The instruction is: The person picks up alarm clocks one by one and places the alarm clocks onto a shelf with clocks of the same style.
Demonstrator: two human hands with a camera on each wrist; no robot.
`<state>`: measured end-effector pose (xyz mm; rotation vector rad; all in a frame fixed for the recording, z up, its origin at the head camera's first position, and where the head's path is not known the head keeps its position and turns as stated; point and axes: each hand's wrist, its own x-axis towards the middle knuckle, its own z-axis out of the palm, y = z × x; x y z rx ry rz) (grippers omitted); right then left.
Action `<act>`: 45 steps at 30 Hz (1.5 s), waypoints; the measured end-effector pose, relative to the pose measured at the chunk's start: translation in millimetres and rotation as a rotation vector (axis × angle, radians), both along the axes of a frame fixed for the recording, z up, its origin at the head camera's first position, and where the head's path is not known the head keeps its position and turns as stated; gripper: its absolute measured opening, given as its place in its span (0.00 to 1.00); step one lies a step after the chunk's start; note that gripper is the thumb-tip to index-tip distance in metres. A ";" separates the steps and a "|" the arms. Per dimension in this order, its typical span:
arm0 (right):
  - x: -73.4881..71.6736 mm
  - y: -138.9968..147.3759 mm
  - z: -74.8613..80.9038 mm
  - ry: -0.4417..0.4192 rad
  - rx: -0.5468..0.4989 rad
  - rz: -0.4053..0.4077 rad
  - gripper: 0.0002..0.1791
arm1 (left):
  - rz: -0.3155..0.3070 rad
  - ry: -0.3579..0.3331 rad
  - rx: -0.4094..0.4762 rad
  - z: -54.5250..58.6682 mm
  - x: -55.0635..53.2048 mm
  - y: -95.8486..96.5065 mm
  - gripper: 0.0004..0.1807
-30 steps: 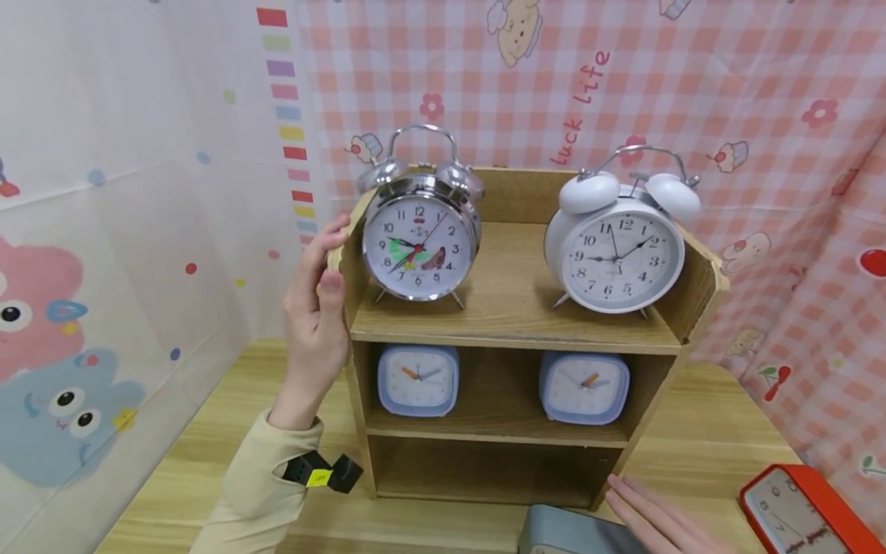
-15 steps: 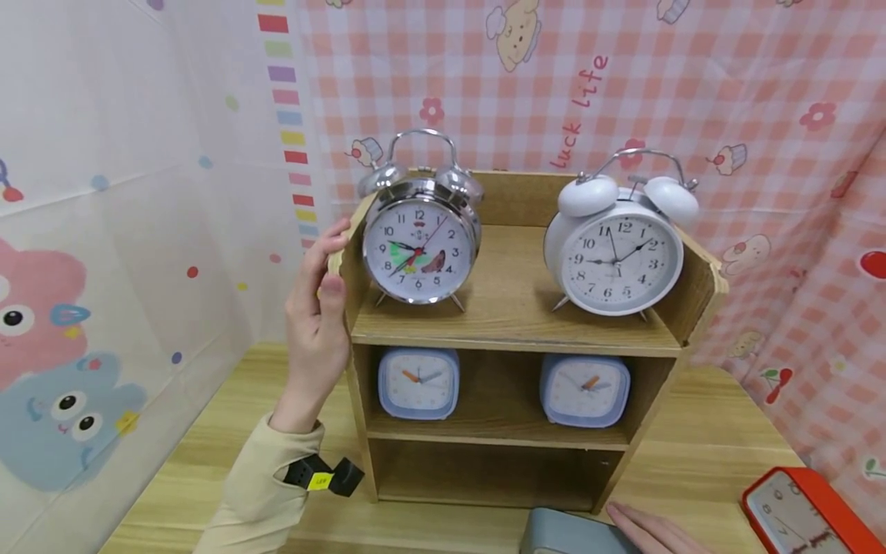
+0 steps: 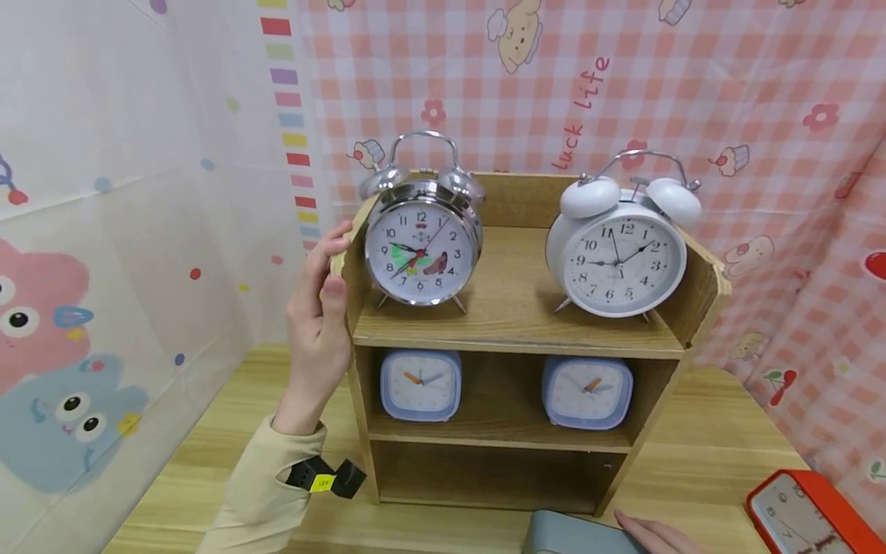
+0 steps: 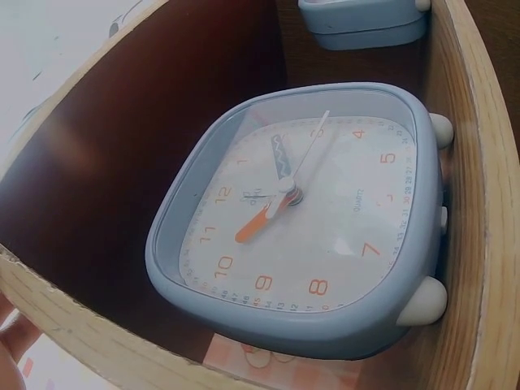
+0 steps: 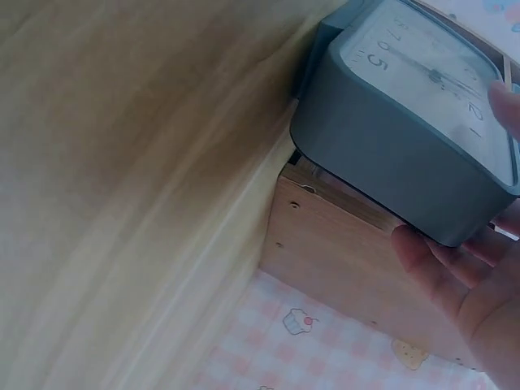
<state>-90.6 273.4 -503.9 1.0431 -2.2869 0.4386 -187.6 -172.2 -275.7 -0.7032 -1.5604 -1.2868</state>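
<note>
My left hand [image 3: 314, 338] grips the left side panel of a small wooden shelf [image 3: 512, 338], its thumb at the front edge and its fingers along the outer side. My right hand [image 5: 487, 284] holds a grey-green alarm clock [image 5: 398, 138], thumb over the dial and fingers behind the case. In the head view this clock's top shows at the bottom edge, before the lowest compartment. A silver twin-bell clock [image 3: 422, 250] and a white twin-bell clock [image 3: 619, 261] stand on the top tier. Two blue clocks, left [image 3: 421, 385] and right [image 3: 587, 392], occupy the middle tier.
A red alarm clock [image 3: 817, 515] sits on the wooden table [image 3: 699, 438] at the lower right. A pink checked cloth [image 3: 526, 100] hangs close behind the shelf, and a white patterned cloth [image 3: 173, 192] hangs at the left.
The right hand's fingers have moved down and lie lower beside the grey-green clock. The left hand keeps its place on the shelf. The head view has shifted slightly.
</note>
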 end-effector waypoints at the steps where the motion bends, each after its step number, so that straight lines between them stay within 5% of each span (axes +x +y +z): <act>1: -0.1 1.2 -0.7 -0.015 -0.009 0.016 0.68 | 0.000 -0.001 0.001 -0.8 0.2 0.1 0.38; 8: -1.3 6.2 5.4 -0.101 -0.027 0.136 0.66 | -0.001 -0.011 0.006 -2.7 0.6 1.4 0.39; 17: 11.0 -0.4 20.0 -0.139 0.036 0.020 0.42 | 0.000 0.010 0.013 1.3 0.4 -0.1 0.40; 25: 10.9 -3.5 19.4 -0.116 -0.003 0.023 0.48 | -0.004 0.016 0.011 2.4 -0.5 -0.6 0.40; 40: 14.4 -24.3 37.7 -0.043 -0.038 0.055 0.41 | 0.002 0.013 0.012 2.4 -2.4 -0.8 0.40; 45: 22.7 -43.9 47.2 -0.019 -0.095 -0.058 0.39 | 0.002 0.007 0.009 1.9 -2.0 0.1 0.40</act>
